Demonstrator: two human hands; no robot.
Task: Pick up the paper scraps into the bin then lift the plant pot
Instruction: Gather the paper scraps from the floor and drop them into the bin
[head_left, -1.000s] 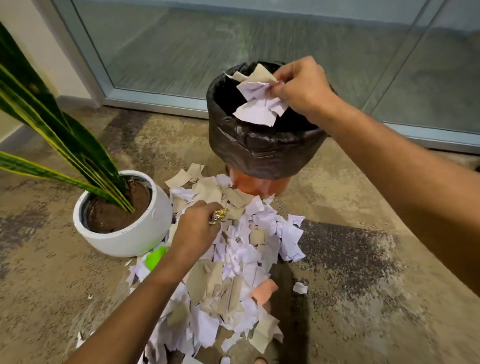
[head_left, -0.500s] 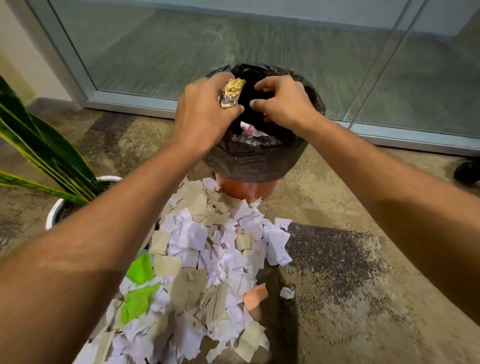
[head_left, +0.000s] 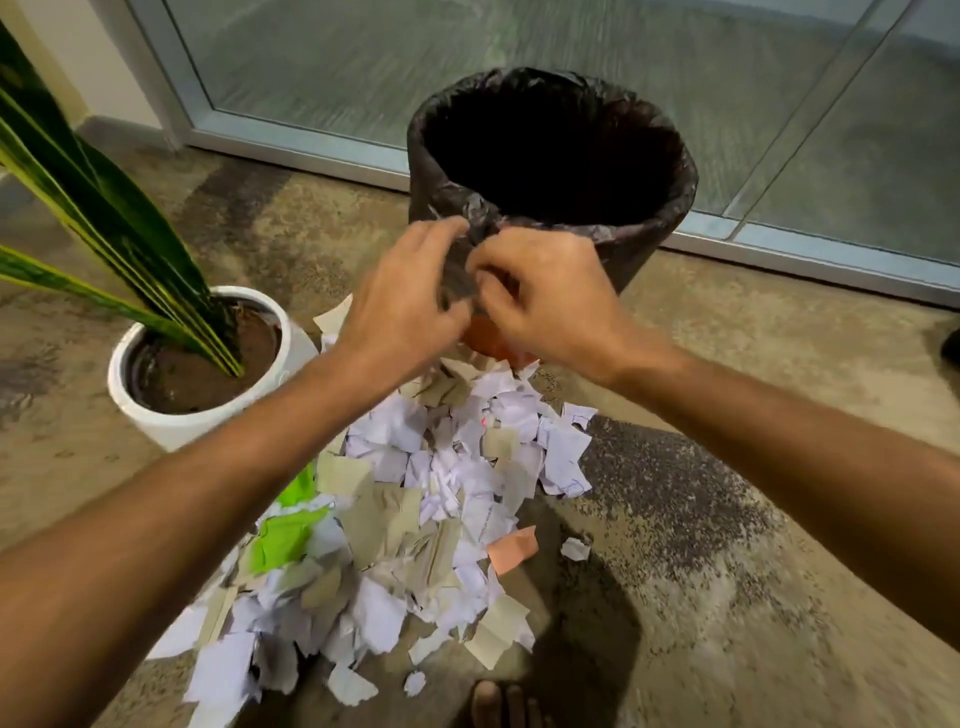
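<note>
The bin (head_left: 670, 218) stands at the top centre, lined with a black bag, and its inside is dark. Its orange base (head_left: 485, 338) shows between my hands. My left hand (head_left: 400, 306) and right hand (head_left: 550, 296) hover side by side in front of the bin's near wall, just below the rim. Both are blurred, their fingers loosely curled with nothing visible in them. A fold of the bag hangs between them. The paper scraps (head_left: 441, 483), white, beige, green and orange, lie in a heap on the floor below. The white plant pot (head_left: 171, 421) stands to the left.
Long striped leaves (head_left: 104, 208) rise from the pot towards the upper left. A glass door with a metal frame (head_left: 291, 150) runs behind the bin. My bare toes (head_left: 506, 701) show at the bottom edge. A dark object (head_left: 951, 343) sits at the right edge.
My right hand let its scraps fall into the bin. My left hand carried a gold foil piece up to the bin, and the piece is gone. Both hands have dropped below the rim.
</note>
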